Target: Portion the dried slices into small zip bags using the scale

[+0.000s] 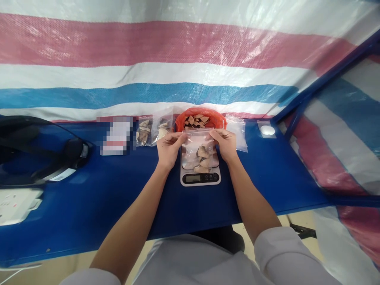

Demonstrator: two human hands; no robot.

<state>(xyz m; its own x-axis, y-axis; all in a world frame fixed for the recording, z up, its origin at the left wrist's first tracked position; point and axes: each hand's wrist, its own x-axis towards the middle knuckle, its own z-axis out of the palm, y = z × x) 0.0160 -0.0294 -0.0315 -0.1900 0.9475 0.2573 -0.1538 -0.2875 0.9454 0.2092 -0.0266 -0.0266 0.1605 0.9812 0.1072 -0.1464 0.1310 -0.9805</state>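
My left hand (170,148) and my right hand (226,143) each pinch a top corner of a clear zip bag (191,148). Several pale brown, dark-edged dried slices (203,152) lie in the lower part of the bag. It hangs in front of and over a white kitchen scale (184,183), whose small display faces me; whether the bag touches the scale I cannot tell. Just behind my hands stands a red plastic bag (181,118), its mouth spread wide, with many similar slices (197,120) inside.
Two filled clear bags (144,132) (162,128) lie left of the red bag, beside a blurred-out packet (117,136). Flat clear bags (241,134) lie to the right, with a white round object (267,130) farther off. Black headgear (78,152) and a white power strip (18,206) occupy the blue table's left.
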